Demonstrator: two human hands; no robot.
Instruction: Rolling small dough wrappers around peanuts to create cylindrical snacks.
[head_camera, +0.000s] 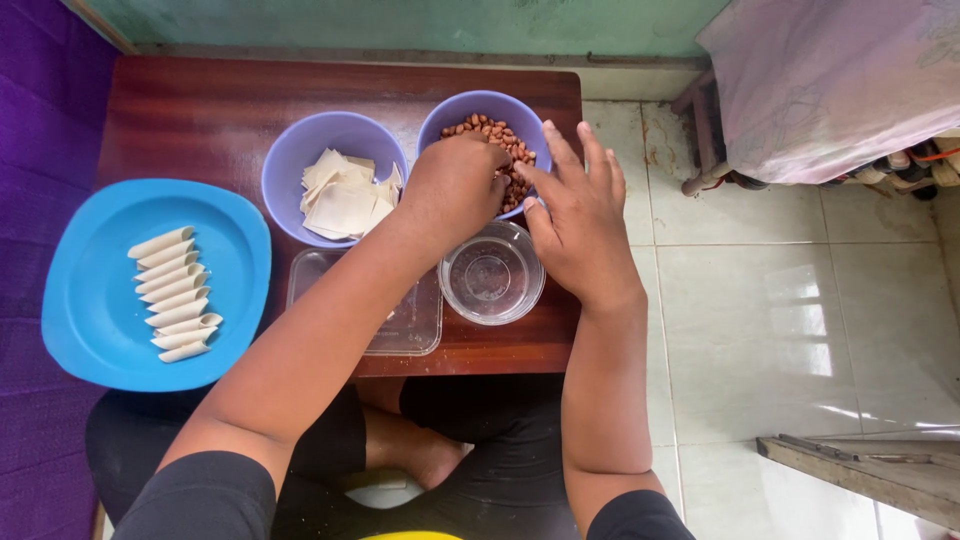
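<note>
Head view: on the table (200, 110), the far right bowl (455, 112) holds peanuts (492, 135). Left hand (452, 190) reaches into them, fingers curled and hidden. Right hand (580, 215), fingers spread, rests against the bowl's right rim.

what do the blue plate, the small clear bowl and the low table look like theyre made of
Blue plate: likely plastic, by its uniform bright colour and soft sheen. Small clear bowl: see-through with sharp rim highlights, so glass or hard clear plastic; the look cannot settle which. Low table: dark reddish-brown with a faint grain and glossy reflections, probably varnished wood or a wood-look laminate.
</note>
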